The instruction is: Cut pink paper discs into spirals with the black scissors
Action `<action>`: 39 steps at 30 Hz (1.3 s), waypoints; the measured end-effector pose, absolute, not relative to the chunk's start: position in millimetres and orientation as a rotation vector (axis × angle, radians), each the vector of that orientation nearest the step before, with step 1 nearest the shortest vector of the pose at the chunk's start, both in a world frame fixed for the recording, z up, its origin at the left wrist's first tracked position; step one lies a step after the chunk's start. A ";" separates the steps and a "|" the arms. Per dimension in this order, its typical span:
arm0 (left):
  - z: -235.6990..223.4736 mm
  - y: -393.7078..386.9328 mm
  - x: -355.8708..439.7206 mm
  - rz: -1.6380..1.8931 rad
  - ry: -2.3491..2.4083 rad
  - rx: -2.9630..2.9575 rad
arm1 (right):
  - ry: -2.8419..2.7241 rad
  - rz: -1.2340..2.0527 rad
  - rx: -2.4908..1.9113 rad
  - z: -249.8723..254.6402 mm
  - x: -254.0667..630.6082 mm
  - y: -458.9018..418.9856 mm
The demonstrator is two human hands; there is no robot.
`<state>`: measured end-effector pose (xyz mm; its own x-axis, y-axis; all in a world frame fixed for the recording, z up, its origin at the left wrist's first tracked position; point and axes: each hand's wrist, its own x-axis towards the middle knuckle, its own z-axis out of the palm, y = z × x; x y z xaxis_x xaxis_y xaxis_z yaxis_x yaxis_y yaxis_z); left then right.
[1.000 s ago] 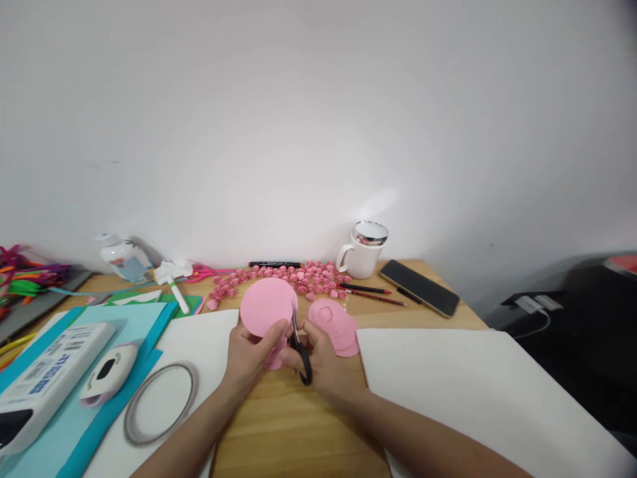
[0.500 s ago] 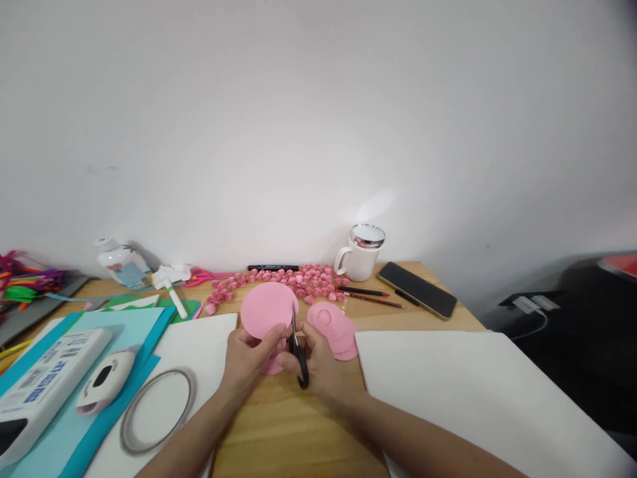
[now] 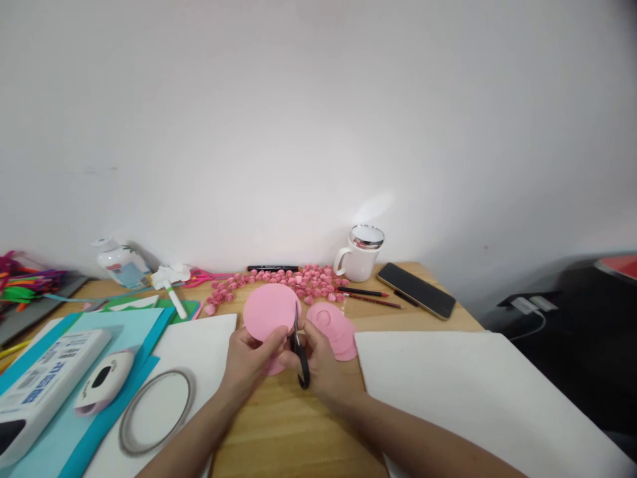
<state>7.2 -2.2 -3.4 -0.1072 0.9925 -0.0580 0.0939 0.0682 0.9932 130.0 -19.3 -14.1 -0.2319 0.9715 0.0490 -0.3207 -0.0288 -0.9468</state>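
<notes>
Over the middle of the desk, my left hand (image 3: 251, 355) pinches the lower edge of a round pink paper disc (image 3: 269, 311) between thumb and fingers. My right hand (image 3: 316, 358) is closed on black-handled scissors (image 3: 299, 345), their blades pointing up at the disc's right edge. Whether the blades bite into the paper is hard to make out. Below the hands part of another pink paper piece (image 3: 273, 366) shows. Beyond my right hand lie several pink paper circles (image 3: 341, 332), overlapping. Small rolled pink paper roses (image 3: 313, 282) are heaped behind the disc.
A white mug (image 3: 361, 253), pencils (image 3: 365, 292) and a phone (image 3: 417, 290) stand or lie at the back right. White sheets (image 3: 448, 385) cover the right side. Leftward are a tape roll (image 3: 124, 425), a white device (image 3: 105, 382), blue paper (image 3: 134, 325) and a bottle (image 3: 122, 264).
The pink disc has shifted slightly right, with the scissors' blades still at its right edge. Both hands keep their hold and have hardly moved.
</notes>
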 end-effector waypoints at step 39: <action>-18.9 4.3 -0.3 1.203 1.302 1.135 | -1.110 1.470 -0.796 -22.8 129.3 -16.9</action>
<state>-0.3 4.3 -18.9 -0.0704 0.9953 -0.0670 0.0115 0.0680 0.9976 129.3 -16.9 -22.8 -0.1985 0.9762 0.0879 -0.3524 0.0126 -0.9358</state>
